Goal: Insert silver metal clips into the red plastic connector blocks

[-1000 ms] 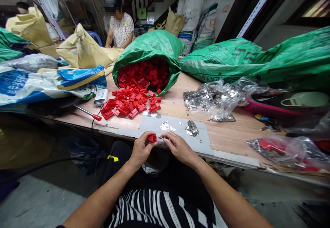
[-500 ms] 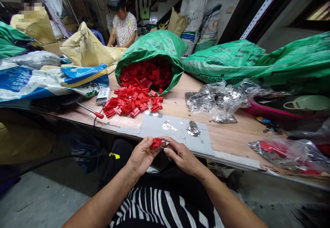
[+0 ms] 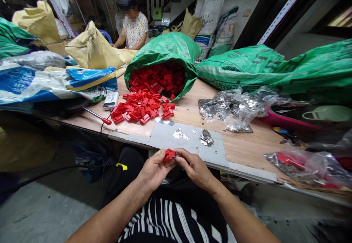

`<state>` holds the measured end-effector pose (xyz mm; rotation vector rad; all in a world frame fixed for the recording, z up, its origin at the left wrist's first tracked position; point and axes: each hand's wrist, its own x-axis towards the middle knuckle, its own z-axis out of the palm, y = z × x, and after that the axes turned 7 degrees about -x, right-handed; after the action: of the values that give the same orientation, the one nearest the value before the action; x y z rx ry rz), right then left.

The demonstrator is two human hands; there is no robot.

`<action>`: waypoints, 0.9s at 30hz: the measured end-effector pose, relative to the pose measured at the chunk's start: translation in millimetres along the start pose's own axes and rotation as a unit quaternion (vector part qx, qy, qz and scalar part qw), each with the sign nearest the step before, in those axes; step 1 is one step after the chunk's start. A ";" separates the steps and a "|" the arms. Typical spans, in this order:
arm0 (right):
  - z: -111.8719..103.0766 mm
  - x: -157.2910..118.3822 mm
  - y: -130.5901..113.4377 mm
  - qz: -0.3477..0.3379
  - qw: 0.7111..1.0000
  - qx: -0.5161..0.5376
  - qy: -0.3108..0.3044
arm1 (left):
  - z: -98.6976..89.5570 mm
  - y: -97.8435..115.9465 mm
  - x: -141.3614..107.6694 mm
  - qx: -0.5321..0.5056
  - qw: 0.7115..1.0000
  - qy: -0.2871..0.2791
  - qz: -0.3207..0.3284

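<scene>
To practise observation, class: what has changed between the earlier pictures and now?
The red part in the left hand has moved slightly towards the body; the right hand now meets it. Nothing was visibly picked up or released. The red pile and metal pile stayed put.

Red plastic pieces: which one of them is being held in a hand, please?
The single red piece in the left hand, with the right hand close at its side. Those in the loose heap and the open green sack are in no hand.
</scene>
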<state>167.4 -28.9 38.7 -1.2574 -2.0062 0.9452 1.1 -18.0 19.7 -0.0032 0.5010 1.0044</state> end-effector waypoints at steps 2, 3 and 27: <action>1.5 0.5 4.7 0.007 1.000 0.013 0.007 | -2.7 -1.1 0.3 0.001 1.000 -0.017 -0.014; 2.4 0.8 7.7 0.016 1.000 0.023 0.011 | -4.1 -1.8 0.6 0.001 0.999 -0.027 -0.023; -31.3 43.2 38.2 0.076 0.988 -0.124 0.055 | -82.8 -7.7 33.1 0.131 0.968 0.207 -0.047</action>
<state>194.2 30.4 30.4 -1.5818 -2.0092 0.6914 -11.6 -14.4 -68.9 -0.0016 1.0056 0.8380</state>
